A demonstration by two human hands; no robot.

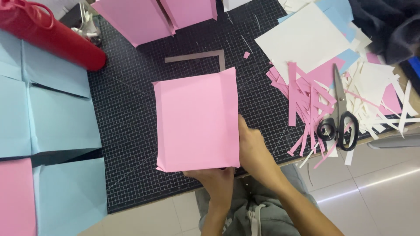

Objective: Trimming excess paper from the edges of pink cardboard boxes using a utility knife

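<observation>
1. A folded pink paper piece [197,120], shaped like a flat bag or envelope, lies in the middle of the frame on a black gridded cutting mat [127,113] that covers the tabletop.
2. The left hand [214,181] grips the lower edge of the pink paper from below, fingers tucked under it.
3. The right hand [253,150] presses against the paper's lower right edge, fingers curled at the fold; whether they reach inside cannot be told.
4. What the folded pink paper holds, if anything, is hidden.
5. Just above it lies a thin L-shaped strip of dull pink paper [205,56].
6. At the top of the frame stand two more pink folded pieces [144,17], their insides not visible.
7. At the left lie light blue folded sheets [57,113], with another pink sheet [15,196] in the lower left corner.
8. A red tube-shaped roll [52,35] lies in the upper left.
9. At the right, black-handled scissors [339,118] rest on a heap of pink and white paper strips [306,105].
10. White and blue sheets [306,39] lie in the upper right, beside dark cloth [389,26].
</observation>
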